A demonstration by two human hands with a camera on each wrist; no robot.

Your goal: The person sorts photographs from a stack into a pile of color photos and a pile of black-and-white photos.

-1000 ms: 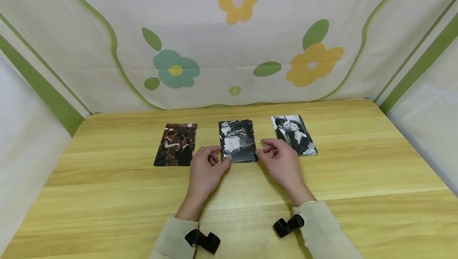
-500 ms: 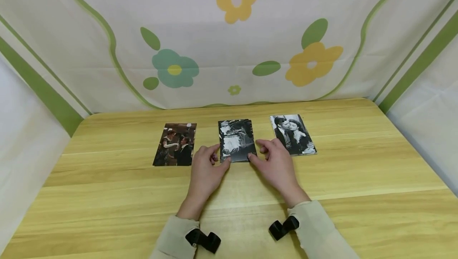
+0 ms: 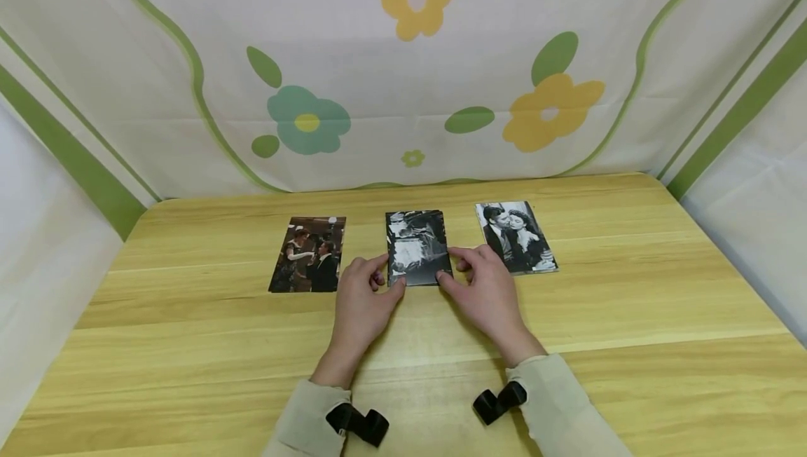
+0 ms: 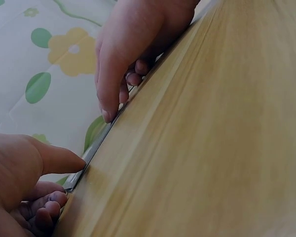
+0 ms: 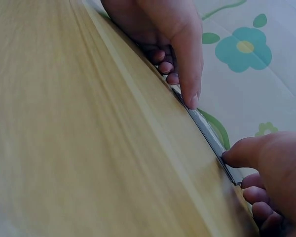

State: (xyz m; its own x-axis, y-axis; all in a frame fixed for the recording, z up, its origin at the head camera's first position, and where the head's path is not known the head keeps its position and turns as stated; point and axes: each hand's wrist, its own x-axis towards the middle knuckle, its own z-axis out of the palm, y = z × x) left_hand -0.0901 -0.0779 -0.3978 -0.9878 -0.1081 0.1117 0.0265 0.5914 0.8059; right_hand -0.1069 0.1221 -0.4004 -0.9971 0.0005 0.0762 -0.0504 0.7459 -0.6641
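Note:
A stack of black-and-white photos (image 3: 417,250) lies at the middle of the table between both hands. My left hand (image 3: 364,303) holds its near left corner, thumb at the front edge and curled fingers along the left side. On the opposite corner, my right hand (image 3: 485,294) grips likewise, thumb on the near edge, index finger at the right side. Seen edge-on in the left wrist view, the stack (image 4: 96,144) is thin and flat on the wood. The right wrist view shows both thumbs against the stack's edge (image 5: 207,133). Its underside is hidden.
Left of the hands lies a colour photo (image 3: 309,255) of two people. A black-and-white photo (image 3: 518,238) of a couple lies to the right, slightly turned. The wooden table (image 3: 189,345) ends at a flower-patterned cloth (image 3: 378,78) behind and at the sides.
My right hand has moved left and inward onto the stack's corner. The stack's edges look more even than before. My left hand has stayed nearly in place.

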